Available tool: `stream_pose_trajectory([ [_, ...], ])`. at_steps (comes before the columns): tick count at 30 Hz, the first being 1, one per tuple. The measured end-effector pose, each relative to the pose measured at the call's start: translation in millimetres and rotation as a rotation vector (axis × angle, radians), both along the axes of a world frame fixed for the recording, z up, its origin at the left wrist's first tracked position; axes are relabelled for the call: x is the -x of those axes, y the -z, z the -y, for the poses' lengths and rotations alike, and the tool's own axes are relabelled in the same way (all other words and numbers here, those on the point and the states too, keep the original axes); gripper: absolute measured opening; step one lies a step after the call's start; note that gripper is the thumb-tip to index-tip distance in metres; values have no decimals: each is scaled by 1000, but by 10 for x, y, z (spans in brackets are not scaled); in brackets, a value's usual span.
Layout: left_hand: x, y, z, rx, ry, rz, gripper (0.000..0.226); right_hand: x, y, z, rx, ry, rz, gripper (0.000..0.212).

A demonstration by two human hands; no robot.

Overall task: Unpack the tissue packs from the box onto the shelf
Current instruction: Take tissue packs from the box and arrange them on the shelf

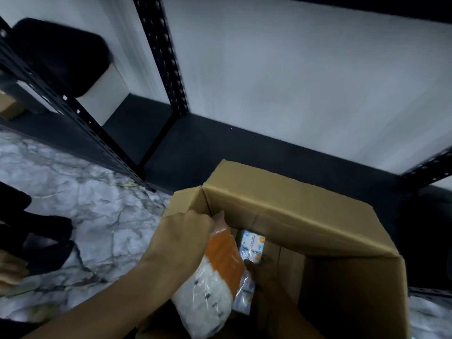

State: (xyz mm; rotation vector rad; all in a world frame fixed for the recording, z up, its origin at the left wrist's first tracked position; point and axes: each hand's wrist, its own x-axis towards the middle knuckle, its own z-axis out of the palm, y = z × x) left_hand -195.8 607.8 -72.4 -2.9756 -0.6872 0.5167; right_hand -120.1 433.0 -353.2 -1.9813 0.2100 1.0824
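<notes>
The left hand (188,231) is gripping the top end of a tall orange-and-white tissue pack (215,277), fingers curled round its plastic wrap at the near-left corner of the cardboard box (288,206). The pack is standing nearly upright, its long axis running from the hand down toward the camera, leaning against the box's left wall. The right hand (263,270) is reaching in shadow just beside it, touching a small blue-printed pack (252,243) lying deeper in the box; whether its fingers are curling round that pack cannot be told. The dark shelf (220,148) is lying beyond the box's far wall, so the lift probably needs to go up and forward, the left hand leading.
</notes>
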Motion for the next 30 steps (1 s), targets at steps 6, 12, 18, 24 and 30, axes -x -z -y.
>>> stream_pose_trajectory([
  [6,4,46,-25,57,-31,40,16,-201,-252,290,34,-137,8,24],
  [12,-6,-106,85,79,1,53,16,-408,-829,660,73,-357,207,32],
  [18,55,-507,167,20,30,127,21,-412,-1677,842,76,-444,328,29],
  [24,247,-1169,240,-1,-9,258,14,-288,-2614,981,57,-450,473,26],
  [30,474,-1995,239,48,-29,424,23,-125,-3560,1037,43,-401,655,26],
])
